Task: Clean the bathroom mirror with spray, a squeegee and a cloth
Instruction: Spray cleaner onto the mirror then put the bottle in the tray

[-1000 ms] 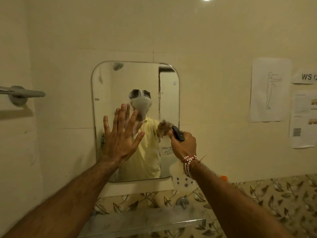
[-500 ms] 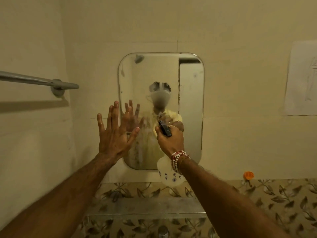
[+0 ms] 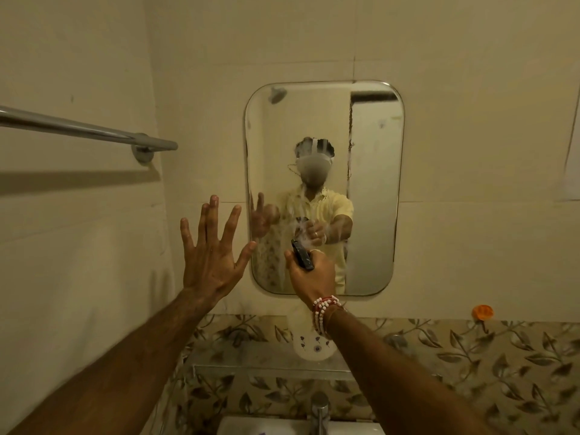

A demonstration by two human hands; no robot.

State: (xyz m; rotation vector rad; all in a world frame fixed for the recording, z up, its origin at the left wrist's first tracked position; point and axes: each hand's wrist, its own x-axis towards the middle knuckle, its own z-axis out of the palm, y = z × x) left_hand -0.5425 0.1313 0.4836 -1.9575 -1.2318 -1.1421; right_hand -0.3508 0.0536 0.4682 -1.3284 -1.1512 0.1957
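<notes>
A rounded rectangular mirror (image 3: 370, 146) hangs on the cream wall, its lower left streaked with running spray. My right hand (image 3: 312, 273), with bead bracelets at the wrist, grips a white spray bottle (image 3: 310, 343) with a black trigger head, pointed at the mirror's lower middle. My left hand (image 3: 210, 249) is raised with fingers spread, just left of the mirror's lower left edge, holding nothing. No squeegee or cloth is in view.
A chrome towel bar (image 3: 81, 128) juts from the left wall. Below the mirror runs a glass shelf (image 3: 251, 356) over leaf-patterned tiles. A tap (image 3: 319, 409) and white basin (image 3: 260, 426) sit at the bottom edge. An orange cap (image 3: 482, 311) rests at right.
The view has shifted left and down, so the mirror now sits right of centre. My right hand stays aimed at the glass with the bottle, and wet streaks have spread on the mirror.
</notes>
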